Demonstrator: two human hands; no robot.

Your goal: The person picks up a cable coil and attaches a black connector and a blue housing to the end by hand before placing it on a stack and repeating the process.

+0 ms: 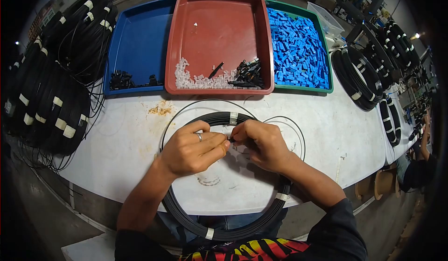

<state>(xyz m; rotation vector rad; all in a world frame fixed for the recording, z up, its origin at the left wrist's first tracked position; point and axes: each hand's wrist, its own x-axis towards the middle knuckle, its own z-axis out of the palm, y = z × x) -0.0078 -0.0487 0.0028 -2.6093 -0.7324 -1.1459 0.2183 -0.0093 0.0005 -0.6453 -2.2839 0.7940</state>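
My left hand point(196, 150) and my right hand point(262, 144) meet fingertip to fingertip above the middle of a coil of black cable point(225, 235). Between the pinched fingers shows a small black piece point(231, 140), mostly covered, which looks like a connector part or a cable end. Both hands are closed around this spot. White tape bands point(282, 196) bind the coil, which lies partly on the table and partly over its front edge. Loose cable loops point(301, 142) arc out from the coil on both sides of the hands.
Behind the coil stand a blue tray point(140, 39) with black parts, a red tray point(219, 25) with clear and black pieces, and a green tray point(331, 81) of blue clips. Taped cable coils point(46, 97) pile at left; more coils point(357, 76) lie right. Another person point(416, 170) is far right.
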